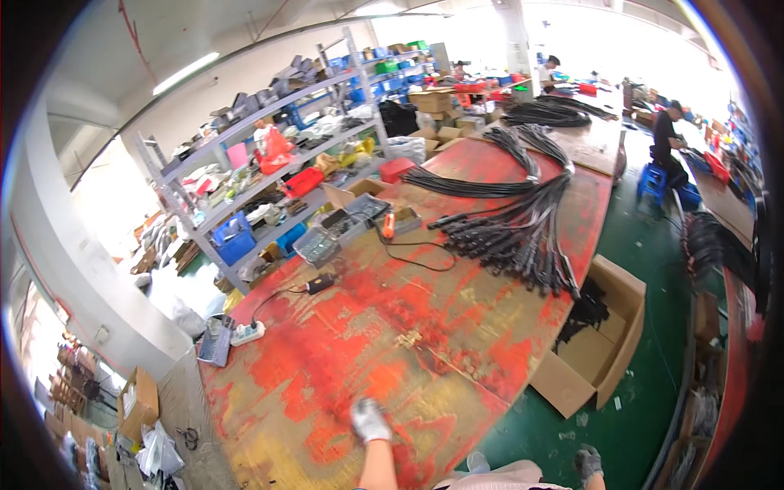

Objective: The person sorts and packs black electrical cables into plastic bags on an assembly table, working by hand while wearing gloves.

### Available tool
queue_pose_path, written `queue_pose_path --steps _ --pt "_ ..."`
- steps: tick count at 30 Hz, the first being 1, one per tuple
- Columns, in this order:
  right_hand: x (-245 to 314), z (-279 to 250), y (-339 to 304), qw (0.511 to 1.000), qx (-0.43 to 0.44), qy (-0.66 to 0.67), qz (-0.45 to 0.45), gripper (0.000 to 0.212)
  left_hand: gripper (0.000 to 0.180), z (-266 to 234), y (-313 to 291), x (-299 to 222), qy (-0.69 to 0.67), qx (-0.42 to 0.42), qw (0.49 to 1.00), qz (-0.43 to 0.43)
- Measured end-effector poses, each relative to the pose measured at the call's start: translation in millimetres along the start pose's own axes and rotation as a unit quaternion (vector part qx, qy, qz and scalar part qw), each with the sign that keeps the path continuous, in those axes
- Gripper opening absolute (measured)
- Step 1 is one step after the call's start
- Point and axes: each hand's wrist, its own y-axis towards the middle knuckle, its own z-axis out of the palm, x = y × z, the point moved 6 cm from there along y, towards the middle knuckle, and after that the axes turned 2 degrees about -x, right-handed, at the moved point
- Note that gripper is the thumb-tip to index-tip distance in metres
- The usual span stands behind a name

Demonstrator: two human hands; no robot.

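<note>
My left hand (pixel 371 420), in a pale work glove, rests on the worn red-and-brown tabletop (pixel 327 384) near its front edge. Its fingers lie out on the surface with nothing visible in them. My right hand (pixel 587 464), in a greyer glove, hangs past the table's right side above the green floor. Its fingers are loosely bent, and I see nothing held. Farther up the table lies a large fanned bundle of black cables (pixel 523 237), their ends toward me, well away from both hands.
An open cardboard box (pixel 604 351) with black pieces inside stands at the table's right edge. On the table's left lie an orange-handled tool (pixel 389 225) with its cord, a power strip (pixel 247 333) and parts bins (pixel 317 244). Loaded shelves (pixel 269 171) stand behind; a person (pixel 665 143) sits at right.
</note>
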Motion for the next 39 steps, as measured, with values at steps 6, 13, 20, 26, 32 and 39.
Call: queue_pose_path --steps 6,13,20,26,32,39 --pt "-21.7 -11.5 88.2 0.996 -0.054 0.021 0.072 0.041 0.028 173.4 -44.7 18.4 0.134 0.374 0.911 -0.111" --pt "250.4 185.4 254.1 0.961 0.190 0.182 -0.086 0.066 0.032 178.6 11.6 1.6 0.218 0.224 0.948 -0.057" --pt "460.8 302.8 396.3 0.916 0.074 -0.189 -0.345 0.067 0.038 381.4 80.5 16.7 0.290 0.289 0.912 -0.016" --pt "478.7 383.5 381.4 0.752 0.106 -0.408 -0.507 0.074 0.054 670.6 130.9 8.5 0.507 0.458 0.711 0.165" --pt "499.4 382.3 381.6 0.764 0.126 -0.408 -0.483 0.076 0.074 851.2 184.1 139.3 0.650 0.382 0.548 0.362" --pt "509.5 377.5 383.7 0.752 0.128 -0.422 -0.489 0.070 0.079 908.8 180.3 172.8 0.735 0.387 0.461 0.312"
